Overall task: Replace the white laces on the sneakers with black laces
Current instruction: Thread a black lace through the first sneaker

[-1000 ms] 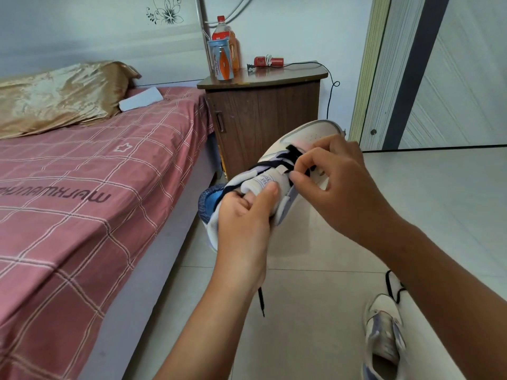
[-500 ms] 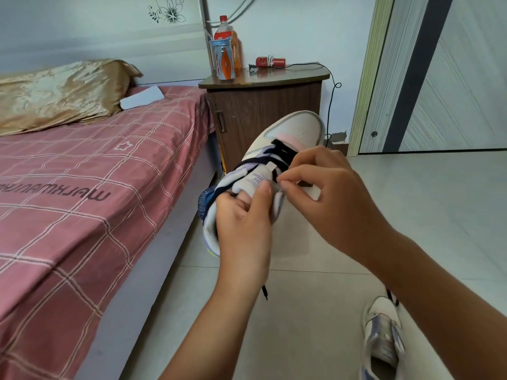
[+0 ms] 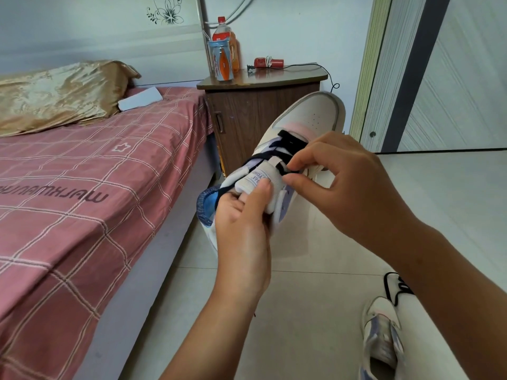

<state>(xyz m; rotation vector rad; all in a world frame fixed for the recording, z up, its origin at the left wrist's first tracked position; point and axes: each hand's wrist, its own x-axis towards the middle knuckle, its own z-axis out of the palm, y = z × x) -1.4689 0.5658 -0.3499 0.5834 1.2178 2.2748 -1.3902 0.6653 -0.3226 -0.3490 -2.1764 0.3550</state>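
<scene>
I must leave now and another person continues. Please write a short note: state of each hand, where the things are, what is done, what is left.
Left hand: grips the raised sneaker at its tongue, thumb pressing on the label.
Right hand: pinches the black lace near the upper eyelets.
Second sneaker: on the floor at lower right, a black lace by it; whether it is fully laced cannot be seen.
Done: black lace crosses the lower eyelets of the raised sneaker; no white lace visible.
Left: thread the top eyelets, pull even, then check the second sneaker.
</scene>
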